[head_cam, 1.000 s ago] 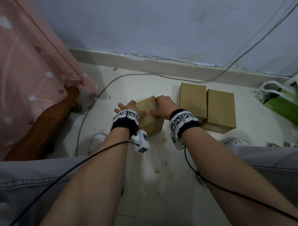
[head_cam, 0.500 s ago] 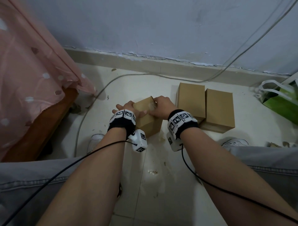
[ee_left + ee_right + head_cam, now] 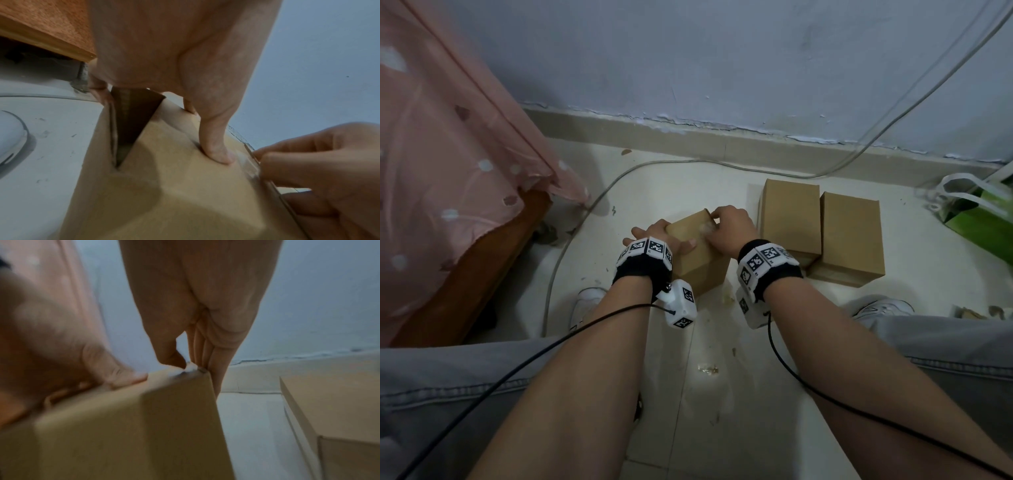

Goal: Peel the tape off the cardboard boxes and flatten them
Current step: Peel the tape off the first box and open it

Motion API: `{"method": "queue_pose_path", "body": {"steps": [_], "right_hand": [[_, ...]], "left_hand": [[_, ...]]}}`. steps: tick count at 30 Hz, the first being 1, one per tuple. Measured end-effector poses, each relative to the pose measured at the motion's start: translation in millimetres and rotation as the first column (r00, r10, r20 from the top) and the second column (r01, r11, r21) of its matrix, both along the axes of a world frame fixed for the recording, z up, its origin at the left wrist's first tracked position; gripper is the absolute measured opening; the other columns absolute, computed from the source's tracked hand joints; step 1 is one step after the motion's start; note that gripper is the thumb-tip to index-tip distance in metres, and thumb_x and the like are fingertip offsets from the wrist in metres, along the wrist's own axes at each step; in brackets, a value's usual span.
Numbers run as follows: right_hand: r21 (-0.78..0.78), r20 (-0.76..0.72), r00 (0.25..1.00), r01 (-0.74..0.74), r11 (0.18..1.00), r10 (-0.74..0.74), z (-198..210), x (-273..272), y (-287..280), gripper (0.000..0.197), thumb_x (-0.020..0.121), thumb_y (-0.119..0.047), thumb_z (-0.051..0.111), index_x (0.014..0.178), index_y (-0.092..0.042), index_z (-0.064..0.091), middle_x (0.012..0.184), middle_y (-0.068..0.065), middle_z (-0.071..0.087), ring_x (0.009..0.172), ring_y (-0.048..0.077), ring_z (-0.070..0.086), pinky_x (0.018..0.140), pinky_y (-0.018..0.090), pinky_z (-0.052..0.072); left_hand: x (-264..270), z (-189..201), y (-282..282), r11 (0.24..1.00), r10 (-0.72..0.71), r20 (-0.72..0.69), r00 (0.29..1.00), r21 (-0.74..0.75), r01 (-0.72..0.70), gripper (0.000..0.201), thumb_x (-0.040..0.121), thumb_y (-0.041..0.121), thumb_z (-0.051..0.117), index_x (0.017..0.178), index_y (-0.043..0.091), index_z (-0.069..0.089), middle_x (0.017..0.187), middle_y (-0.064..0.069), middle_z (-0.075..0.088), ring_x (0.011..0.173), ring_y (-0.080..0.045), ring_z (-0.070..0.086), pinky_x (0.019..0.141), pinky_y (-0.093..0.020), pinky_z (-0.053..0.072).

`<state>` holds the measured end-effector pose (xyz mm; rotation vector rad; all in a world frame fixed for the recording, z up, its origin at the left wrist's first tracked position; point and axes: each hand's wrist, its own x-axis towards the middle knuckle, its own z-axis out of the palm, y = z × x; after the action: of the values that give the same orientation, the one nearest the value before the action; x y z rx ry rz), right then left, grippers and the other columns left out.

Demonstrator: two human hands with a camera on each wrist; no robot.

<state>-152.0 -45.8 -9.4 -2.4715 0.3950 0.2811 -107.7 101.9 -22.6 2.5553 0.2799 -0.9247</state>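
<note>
A small brown cardboard box (image 3: 700, 260) stands on the white floor between my knees, one side flap gaping open (image 3: 131, 123). My left hand (image 3: 654, 236) grips its left side, thumb (image 3: 216, 146) pressed on the top face and fingers down the far side. My right hand (image 3: 729, 228) sits at the box's top right edge. Its thumb and fingers pinch a crumpled end of clear tape (image 3: 191, 368) at the corner. The clear tape strip (image 3: 249, 160) runs along that edge.
Two more closed cardboard boxes (image 3: 791, 219) (image 3: 851, 236) lie side by side to the right. A grey cable (image 3: 592, 209) curves over the floor by the wall. A wooden bed frame (image 3: 465, 274) under pink cloth stands left. A green bag (image 3: 983, 219) sits far right.
Both hands stay on the box; the head view has shifted slightly and the right hand's fingers have worked a little along the top edge.
</note>
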Motion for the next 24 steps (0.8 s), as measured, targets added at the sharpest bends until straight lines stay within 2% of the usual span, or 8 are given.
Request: {"method": "queue_pose_path", "body": {"steps": [2, 5, 8, 10, 14, 17, 19, 24], "right_hand": [[0.060, -0.009, 1.000, 0.016, 0.998, -0.015, 1.4, -0.2, 0.0, 0.036, 0.085, -0.031, 0.061, 0.111, -0.007, 0.066, 0.106, 0.011, 0.066, 0.094, 0.027, 0.063, 0.082, 0.037, 0.056], [0.046, -0.010, 1.000, 0.009, 0.999, -0.009, 1.6, -0.4, 1.7, 0.035, 0.084, -0.031, 0.064, 0.110, -0.008, 0.064, 0.105, 0.010, 0.065, 0.094, 0.027, 0.062, 0.079, 0.035, 0.054], [-0.022, -0.016, 0.999, -0.042, 0.999, 0.042, 4.9, -0.7, 6.3, 0.021, 0.085, -0.025, 0.067, 0.093, -0.008, 0.058, 0.088, 0.005, 0.057, 0.087, 0.027, 0.058, 0.071, 0.032, 0.047], [-0.073, -0.011, 0.998, -0.061, 0.995, 0.061, 7.1, -0.5, 9.3, 0.023, 0.085, -0.025, 0.070, 0.087, -0.011, 0.052, 0.078, 0.000, 0.048, 0.082, 0.024, 0.052, 0.069, 0.030, 0.040], [-0.103, -0.012, 0.997, -0.075, 0.992, 0.074, 4.6, 0.6, 14.1, 0.023, 0.085, -0.024, 0.069, 0.093, -0.010, 0.053, 0.093, 0.009, 0.059, 0.089, 0.028, 0.057, 0.070, 0.031, 0.042], [-0.131, 0.011, 0.999, -0.045, 0.990, 0.047, -0.7, 0.1, 13.8, 0.012, 0.091, -0.015, 0.056, 0.099, -0.006, 0.056, 0.103, 0.015, 0.062, 0.094, 0.032, 0.058, 0.071, 0.032, 0.041], [-0.091, 0.020, 1.000, 0.003, 0.996, -0.002, -1.2, -0.4, 10.3, 0.018, 0.090, -0.017, 0.054, 0.101, -0.005, 0.060, 0.101, 0.014, 0.063, 0.093, 0.032, 0.059, 0.071, 0.031, 0.042], [0.013, -0.012, 1.000, 0.006, 1.000, -0.006, 2.3, 0.5, 7.5, 0.024, 0.082, -0.027, 0.065, 0.094, -0.006, 0.062, 0.092, 0.010, 0.063, 0.084, 0.028, 0.060, 0.069, 0.033, 0.050]], "left_hand": [[1.8, 0.0, -0.4, 1.000, -0.001, -0.003, 1.000, 0.005, 0.001, 0.093, 0.053, 0.073, 0.072, 0.134, 0.035, 0.045, 0.128, -0.011, 0.032, 0.122, -0.041, 0.040, 0.104, -0.054, 0.039], [3.8, -0.7, -0.6, 1.000, -0.002, -0.006, 1.000, 0.012, 0.002, 0.091, 0.056, 0.071, 0.072, 0.134, 0.034, 0.045, 0.128, -0.012, 0.032, 0.122, -0.041, 0.040, 0.104, -0.054, 0.039], [2.4, 0.5, 0.4, 1.000, 0.001, 0.010, 1.000, -0.010, -0.001, 0.085, 0.060, 0.067, 0.075, 0.132, 0.034, 0.046, 0.127, -0.011, 0.031, 0.123, -0.041, 0.037, 0.105, -0.054, 0.038], [2.0, 0.4, 0.5, 1.000, 0.001, 0.023, 1.000, -0.006, -0.001, 0.080, 0.065, 0.064, 0.074, 0.133, 0.034, 0.046, 0.129, -0.012, 0.031, 0.125, -0.041, 0.034, 0.107, -0.053, 0.035], [2.3, 0.5, 0.9, 1.000, 0.010, 0.041, 0.999, -0.002, -0.010, 0.075, 0.068, 0.063, 0.074, 0.133, 0.033, 0.047, 0.132, -0.012, 0.032, 0.128, -0.041, 0.031, 0.108, -0.052, 0.033], [1.2, 0.3, 1.2, 1.000, 0.013, 0.016, 1.000, -0.014, -0.013, 0.085, 0.059, 0.067, 0.075, 0.132, 0.033, 0.047, 0.129, -0.012, 0.033, 0.124, -0.040, 0.037, 0.105, -0.053, 0.037], [0.0, 0.6, 0.8, 1.000, 0.014, 0.003, 1.000, -0.013, -0.014, 0.090, 0.054, 0.070, 0.074, 0.132, 0.035, 0.047, 0.128, -0.011, 0.034, 0.122, -0.039, 0.040, 0.104, -0.053, 0.039], [1.3, 2.5, 0.1, 1.000, 0.007, 0.016, 1.000, 0.001, -0.007, 0.088, 0.060, 0.068, 0.075, 0.136, 0.035, 0.044, 0.133, -0.012, 0.033, 0.126, -0.040, 0.036, 0.107, -0.054, 0.036]]}}
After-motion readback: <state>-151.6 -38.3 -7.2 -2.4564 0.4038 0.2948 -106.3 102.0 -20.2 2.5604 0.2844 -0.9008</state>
